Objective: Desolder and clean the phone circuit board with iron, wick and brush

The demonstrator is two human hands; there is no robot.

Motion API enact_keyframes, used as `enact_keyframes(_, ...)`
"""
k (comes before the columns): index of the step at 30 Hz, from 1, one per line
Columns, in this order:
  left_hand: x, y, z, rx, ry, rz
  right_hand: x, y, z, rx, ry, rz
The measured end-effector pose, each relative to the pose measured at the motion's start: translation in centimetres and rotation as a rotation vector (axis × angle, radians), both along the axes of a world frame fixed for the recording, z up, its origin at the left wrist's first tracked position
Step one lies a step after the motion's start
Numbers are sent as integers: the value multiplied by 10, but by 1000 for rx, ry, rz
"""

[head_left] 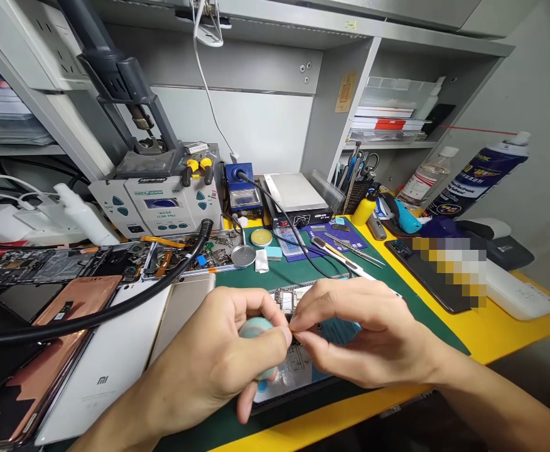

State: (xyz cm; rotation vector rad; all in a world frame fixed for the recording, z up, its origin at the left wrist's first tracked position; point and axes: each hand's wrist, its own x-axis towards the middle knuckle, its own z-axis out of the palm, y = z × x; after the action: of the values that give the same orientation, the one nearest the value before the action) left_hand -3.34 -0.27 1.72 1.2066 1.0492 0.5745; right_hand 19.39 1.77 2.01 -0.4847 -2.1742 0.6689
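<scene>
My left hand [223, 355] is curled round a small, round, pale-teal object [255, 327], which looks like a roll or spool and is partly covered by the fingers. My right hand [364, 333] is pinched closed, its thumb and fingertips meeting the tips of my left thumb and forefinger. Whatever sits in that pinch is too small to make out. Just beneath both hands lies an opened phone [298, 370] with its circuit board [285, 299] partly showing; my hands hide much of it.
Phone backs, including a white one [110, 358], lie at left under a thick black hose [162, 294]. Behind stand a hot-air station [162, 204], a soldering station [243, 188] and a heating plate [298, 194]. Tweezers [355, 248] and a black phone [425, 273] lie at right.
</scene>
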Motion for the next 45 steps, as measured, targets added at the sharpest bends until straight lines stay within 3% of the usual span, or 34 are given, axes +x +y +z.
enact_keyframes(11,-2,1,1,-23,-38,-46,0,2,-2,188,-84,-32)
enact_keyframes(22,-1,-2,0,7,20,-40,1,1,-4,197,-74,-43)
enact_keyframes(28,0,0,3,14,28,-28,0,2,-5,119,-6,-9)
enact_keyframes(45,1,2,3,42,9,-51,-5,0,-7,201,47,-73)
